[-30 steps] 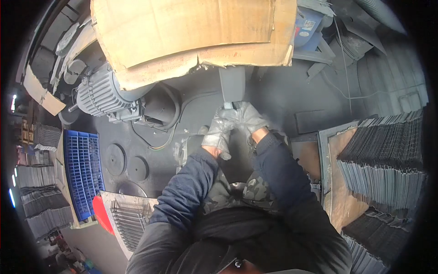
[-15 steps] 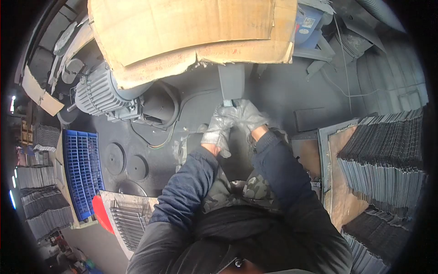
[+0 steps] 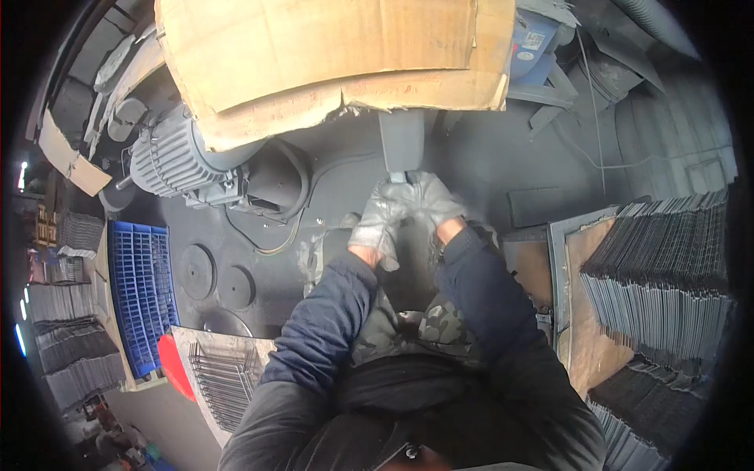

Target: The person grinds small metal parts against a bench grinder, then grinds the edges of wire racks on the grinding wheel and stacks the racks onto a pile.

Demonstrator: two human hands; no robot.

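My left hand (image 3: pixel 374 217) and my right hand (image 3: pixel 435 201), both in dusty grey-white gloves, meet in front of me with their fingers closed. Between the fingertips shows the end of a small flat grey piece (image 3: pixel 399 177); most of it is covered by the gloves, so its kind cannot be told. Directly beyond it, a grey machine housing (image 3: pixel 403 141) comes down from under a cardboard sheet (image 3: pixel 330 47). The piece is at the housing's lower end; whether they touch is unclear.
An electric motor (image 3: pixel 166 161) stands left, with two round discs (image 3: pixel 197 271) nearer me. A blue plastic grate (image 3: pixel 143 298) and a board of thin metal parts (image 3: pixel 224 369) are on my left. Stacks of dark flat plates (image 3: pixel 660 275) stand at right by a wooden board (image 3: pixel 589 290).
The view has shifted very slightly. Both hands stay together at the housing's lower end, almost unmoved.
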